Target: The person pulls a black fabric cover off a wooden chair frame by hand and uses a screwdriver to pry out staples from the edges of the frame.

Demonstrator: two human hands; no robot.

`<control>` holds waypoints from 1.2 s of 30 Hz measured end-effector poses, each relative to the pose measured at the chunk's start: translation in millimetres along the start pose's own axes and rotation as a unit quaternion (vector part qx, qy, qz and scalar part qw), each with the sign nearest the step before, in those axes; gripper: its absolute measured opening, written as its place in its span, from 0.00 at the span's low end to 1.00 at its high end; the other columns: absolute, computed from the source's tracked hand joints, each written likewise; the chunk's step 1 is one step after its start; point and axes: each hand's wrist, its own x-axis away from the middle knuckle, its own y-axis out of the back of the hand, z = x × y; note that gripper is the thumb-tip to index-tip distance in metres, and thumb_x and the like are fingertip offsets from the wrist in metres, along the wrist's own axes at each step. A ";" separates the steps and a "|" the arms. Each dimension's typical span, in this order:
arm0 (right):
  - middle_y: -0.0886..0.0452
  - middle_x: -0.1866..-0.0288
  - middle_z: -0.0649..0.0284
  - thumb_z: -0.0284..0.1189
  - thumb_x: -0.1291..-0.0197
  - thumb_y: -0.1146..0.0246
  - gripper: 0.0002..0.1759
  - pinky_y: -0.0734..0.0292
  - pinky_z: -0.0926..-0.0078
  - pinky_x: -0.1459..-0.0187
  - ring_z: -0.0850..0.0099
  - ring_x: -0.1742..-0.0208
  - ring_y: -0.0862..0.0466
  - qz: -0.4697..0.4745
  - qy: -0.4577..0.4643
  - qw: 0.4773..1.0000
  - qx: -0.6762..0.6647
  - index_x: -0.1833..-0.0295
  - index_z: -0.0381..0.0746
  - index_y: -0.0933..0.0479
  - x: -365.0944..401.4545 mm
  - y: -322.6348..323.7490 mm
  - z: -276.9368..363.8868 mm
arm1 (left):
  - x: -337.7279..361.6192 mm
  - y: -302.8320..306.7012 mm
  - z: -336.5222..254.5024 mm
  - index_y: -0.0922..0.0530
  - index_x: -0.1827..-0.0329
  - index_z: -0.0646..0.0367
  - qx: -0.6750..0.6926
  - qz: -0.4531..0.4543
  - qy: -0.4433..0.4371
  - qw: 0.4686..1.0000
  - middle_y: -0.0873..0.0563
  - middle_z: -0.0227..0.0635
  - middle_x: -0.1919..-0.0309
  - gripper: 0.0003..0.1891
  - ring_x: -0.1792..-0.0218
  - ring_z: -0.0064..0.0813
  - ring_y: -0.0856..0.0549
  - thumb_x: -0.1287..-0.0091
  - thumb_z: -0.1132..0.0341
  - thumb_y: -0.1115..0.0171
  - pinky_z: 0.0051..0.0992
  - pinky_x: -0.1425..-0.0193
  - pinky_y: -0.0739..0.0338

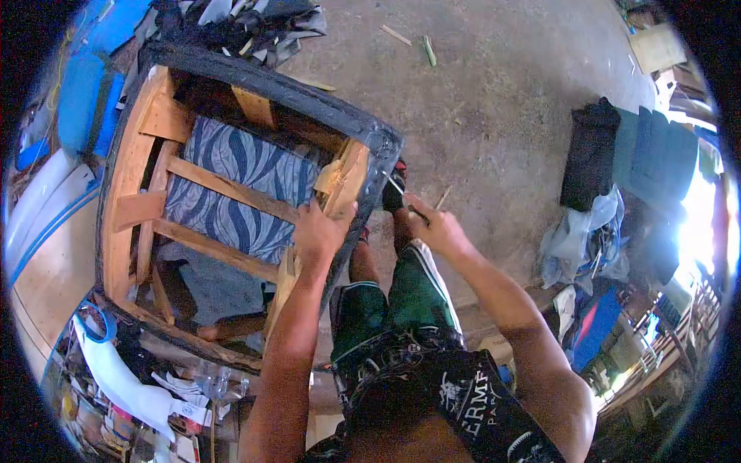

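Observation:
A piece of furniture with a wooden frame (pixel 133 170) and dark padded covering (pixel 309 99) lies in front of me, its open inside showing slats. My left hand (pixel 323 231) is closed over the near right rail, close to a chipped, splintered wood block (pixel 332 179). In my right hand (pixel 441 228) is a screwdriver (pixel 395 185), its thin metal shaft pointing at the padded outer edge. The tip is right at the dark covering near the corner. Grey patterned fabric (pixel 231 174) shows beneath the slats (pixel 220 185).
Scraps of dark and grey cloth (pixel 255 31) lie in a heap at the back. Plastic bags (pixel 590 239) and stacked dark panels (pixel 590 154) stand on the right. Clutter with a white curved piece (pixel 123 378) fills the lower left. Wood slivers (pixel 429 51) lie on the concrete floor (pixel 494 100).

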 end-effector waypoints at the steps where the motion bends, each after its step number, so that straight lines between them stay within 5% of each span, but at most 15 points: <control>1: 0.16 0.63 0.41 0.37 0.31 0.41 0.30 0.17 0.48 0.61 0.43 0.63 0.15 -0.002 0.001 1.000 0.000 0.25 0.60 0.35 -0.2 -22.3 -12.2 | 1.2 0.6 -1.1 0.25 0.40 0.70 0.000 -0.002 -0.001 1.000 0.19 0.62 0.49 0.51 0.48 0.60 0.17 0.45 0.24 0.40 0.50 0.46 0.20; 3: 0.16 0.58 0.42 0.33 0.33 0.39 0.32 0.16 0.52 0.58 0.45 0.58 0.14 -0.161 0.093 0.974 -0.128 0.24 0.60 0.36 -1.7 -69.4 -24.7 | 1.9 0.0 -1.5 0.23 0.43 0.68 0.003 -0.020 -0.006 1.000 0.17 0.60 0.51 0.49 0.49 0.59 0.16 0.45 0.24 0.40 0.49 0.49 0.19; 7: 0.18 0.48 0.43 0.29 0.34 0.37 0.32 0.19 0.57 0.50 0.45 0.48 0.16 -0.161 0.094 0.967 -0.175 0.25 0.59 0.34 -25.1 -98.6 -45.3 | -0.8 -12.0 5.5 0.22 0.46 0.68 -0.005 -0.038 -0.011 0.999 0.16 0.59 0.53 0.48 0.51 0.59 0.16 0.45 0.24 0.40 0.50 0.50 0.19; 11: 0.17 0.47 0.47 0.36 0.30 0.39 0.30 0.19 0.54 0.51 0.44 0.49 0.16 -0.066 0.057 0.988 -0.127 0.25 0.59 0.36 -43.9 -71.3 -43.7 | -3.2 -17.7 9.2 0.22 0.47 0.69 -0.018 -0.065 -0.020 0.998 0.15 0.59 0.56 0.49 0.54 0.59 0.15 0.46 0.23 0.41 0.50 0.51 0.19; 17: 0.16 0.61 0.51 0.41 0.29 0.44 0.28 0.18 0.52 0.58 0.46 0.60 0.15 0.012 0.108 0.994 0.005 0.24 0.64 0.36 -21.4 10.5 -57.2 | -2.4 -22.6 12.0 0.21 0.48 0.69 -0.018 -0.081 -0.023 0.996 0.14 0.59 0.60 0.49 0.56 0.60 0.14 0.46 0.23 0.41 0.49 0.52 0.19; 22: 0.16 0.65 0.51 0.43 0.29 0.45 0.28 0.17 0.50 0.62 0.49 0.65 0.14 0.054 0.230 0.962 0.137 0.24 0.67 0.37 -47.3 53.7 -52.9 | -2.9 -22.9 12.7 0.20 0.47 0.67 -0.018 -0.106 -0.035 0.994 0.14 0.59 0.61 0.47 0.57 0.59 0.14 0.45 0.24 0.40 0.49 0.53 0.18; 24: 0.16 0.65 0.51 0.43 0.29 0.46 0.29 0.17 0.49 0.62 0.49 0.65 0.14 0.091 0.224 0.956 0.166 0.24 0.68 0.38 -56.3 66.4 -48.1 | -1.3 -19.4 9.9 0.21 0.43 0.69 0.010 -0.076 -0.016 0.997 0.17 0.59 0.52 0.48 0.55 0.56 0.14 0.47 0.27 0.36 0.46 0.53 0.18; 36: 0.16 0.66 0.52 0.43 0.29 0.46 0.29 0.17 0.49 0.65 0.50 0.67 0.14 0.182 0.269 0.903 0.282 0.24 0.72 0.39 -94.4 111.9 -27.3 | -2.3 -13.6 6.2 0.22 0.42 0.67 0.013 -0.041 0.008 0.999 0.18 0.58 0.48 0.46 0.48 0.57 0.17 0.48 0.30 0.33 0.49 0.48 0.20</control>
